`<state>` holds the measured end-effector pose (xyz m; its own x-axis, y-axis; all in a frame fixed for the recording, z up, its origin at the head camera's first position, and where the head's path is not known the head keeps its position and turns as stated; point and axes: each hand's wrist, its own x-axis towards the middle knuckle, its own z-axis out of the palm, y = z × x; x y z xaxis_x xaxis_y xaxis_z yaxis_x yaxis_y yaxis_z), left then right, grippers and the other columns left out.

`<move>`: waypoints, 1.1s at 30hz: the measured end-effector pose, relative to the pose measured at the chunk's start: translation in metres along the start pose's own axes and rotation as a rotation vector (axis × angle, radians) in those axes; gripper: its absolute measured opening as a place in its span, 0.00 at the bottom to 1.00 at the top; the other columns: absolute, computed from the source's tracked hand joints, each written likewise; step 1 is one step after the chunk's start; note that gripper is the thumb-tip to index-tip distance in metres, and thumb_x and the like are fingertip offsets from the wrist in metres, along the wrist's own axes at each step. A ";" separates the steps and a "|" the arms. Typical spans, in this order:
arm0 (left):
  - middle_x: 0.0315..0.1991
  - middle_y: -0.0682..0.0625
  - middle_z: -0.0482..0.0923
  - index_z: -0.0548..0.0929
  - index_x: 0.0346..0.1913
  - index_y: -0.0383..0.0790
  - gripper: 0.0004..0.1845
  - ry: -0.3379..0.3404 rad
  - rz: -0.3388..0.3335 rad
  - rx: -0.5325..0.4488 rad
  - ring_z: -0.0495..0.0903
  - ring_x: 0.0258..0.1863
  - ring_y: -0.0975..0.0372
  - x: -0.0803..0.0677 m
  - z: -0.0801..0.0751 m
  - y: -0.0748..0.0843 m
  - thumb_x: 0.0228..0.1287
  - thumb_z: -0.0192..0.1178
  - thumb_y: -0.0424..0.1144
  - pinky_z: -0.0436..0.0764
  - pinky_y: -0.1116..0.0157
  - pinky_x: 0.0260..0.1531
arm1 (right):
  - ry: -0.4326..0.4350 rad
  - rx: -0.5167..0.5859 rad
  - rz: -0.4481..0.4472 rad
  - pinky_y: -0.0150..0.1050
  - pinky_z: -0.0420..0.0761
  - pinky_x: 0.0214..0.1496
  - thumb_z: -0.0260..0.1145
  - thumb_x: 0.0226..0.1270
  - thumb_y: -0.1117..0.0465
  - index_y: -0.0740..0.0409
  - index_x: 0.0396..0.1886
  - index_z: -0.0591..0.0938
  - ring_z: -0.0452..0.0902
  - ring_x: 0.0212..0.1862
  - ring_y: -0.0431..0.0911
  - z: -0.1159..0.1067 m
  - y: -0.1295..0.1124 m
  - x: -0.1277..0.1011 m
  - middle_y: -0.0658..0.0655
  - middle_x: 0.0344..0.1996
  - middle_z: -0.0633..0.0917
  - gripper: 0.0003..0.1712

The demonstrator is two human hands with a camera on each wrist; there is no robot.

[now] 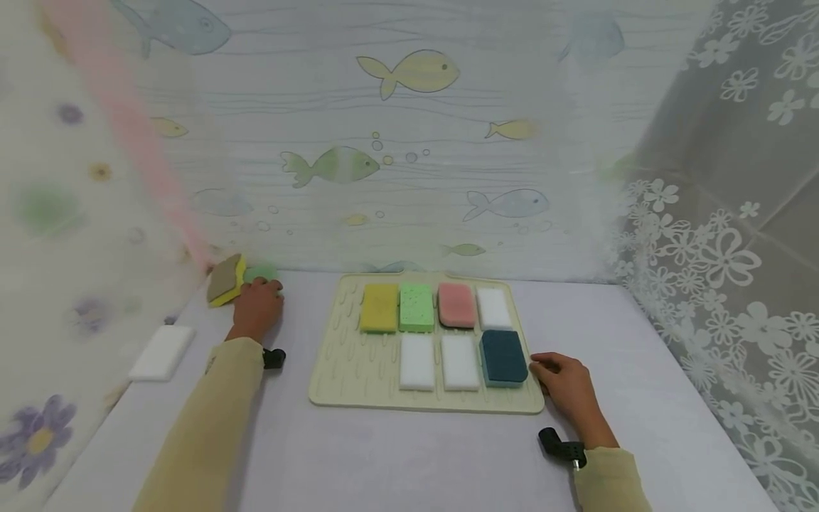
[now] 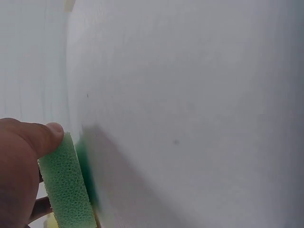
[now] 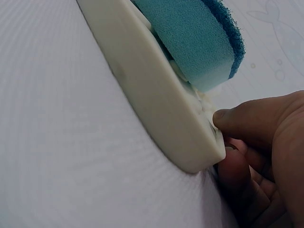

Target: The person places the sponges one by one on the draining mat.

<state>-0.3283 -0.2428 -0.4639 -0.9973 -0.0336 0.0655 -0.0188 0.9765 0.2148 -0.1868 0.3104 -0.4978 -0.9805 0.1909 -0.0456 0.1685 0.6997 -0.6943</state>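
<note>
My left hand (image 1: pixel 258 307) rested on a green sponge (image 1: pixel 260 273) at centre left; my right hand (image 1: pixel 566 390) touched the mat (image 1: pixel 358 384) at its lower right corner.

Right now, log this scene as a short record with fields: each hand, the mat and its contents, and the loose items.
left hand: grips a green sponge, thumb on its edge
right hand: pinches the near right corner of the drying mat
mat, far row: yellow sponge, light green sponge, pink sponge, white sponge
mat, near row: two white sponges, dark teal sponge
off mat, left: yellow scouring sponge, white block
surface: white table
</note>
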 end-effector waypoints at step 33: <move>0.63 0.35 0.68 0.76 0.58 0.40 0.16 0.175 0.177 -0.086 0.64 0.63 0.35 -0.042 -0.018 0.039 0.72 0.52 0.41 0.71 0.35 0.50 | -0.001 -0.011 -0.046 0.31 0.79 0.31 0.62 0.69 0.53 0.62 0.54 0.82 0.80 0.34 0.41 -0.008 0.003 0.001 0.62 0.43 0.86 0.20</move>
<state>-0.2863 -0.2074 -0.4411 -0.9568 0.0924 0.2758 0.1684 0.9491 0.2661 -0.1868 0.3185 -0.4944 -0.9874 0.1576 -0.0148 0.1245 0.7154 -0.6875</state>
